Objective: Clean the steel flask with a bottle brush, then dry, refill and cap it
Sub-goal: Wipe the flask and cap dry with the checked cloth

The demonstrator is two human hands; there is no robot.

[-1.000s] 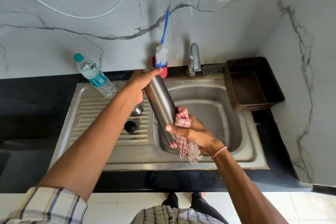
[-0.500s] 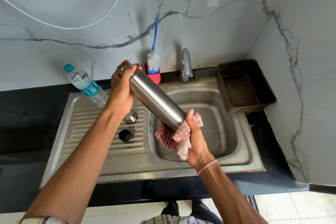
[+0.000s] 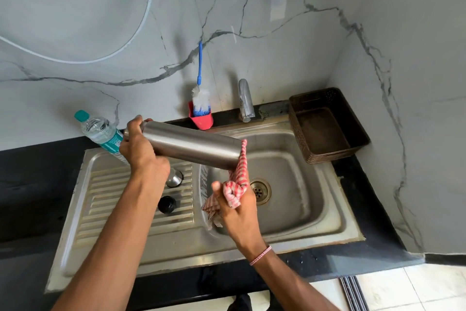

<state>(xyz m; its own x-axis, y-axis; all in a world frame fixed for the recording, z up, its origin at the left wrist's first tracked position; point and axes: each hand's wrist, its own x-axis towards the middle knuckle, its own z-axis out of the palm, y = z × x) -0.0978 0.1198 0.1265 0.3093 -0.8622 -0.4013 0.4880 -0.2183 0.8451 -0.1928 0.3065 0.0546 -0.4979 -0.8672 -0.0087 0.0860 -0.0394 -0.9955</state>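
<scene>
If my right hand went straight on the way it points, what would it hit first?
Likely the steel flask, its base end: the right hand, gripping the checked cloth, points at it; depth unclear.

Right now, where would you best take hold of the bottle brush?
I'd pinch the brush by its blue handle from the front, then lift up: it stands bristles-down in the red holder, handle against the wall, so the back is blocked.

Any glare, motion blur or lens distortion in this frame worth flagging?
Head view: wide-angle bending bows the black counter edge; soft highlight streaks run along the steel flask, mild sheen on the sink rim; left hand, right hand and checked cloth look sharp; shadows soft.
</scene>
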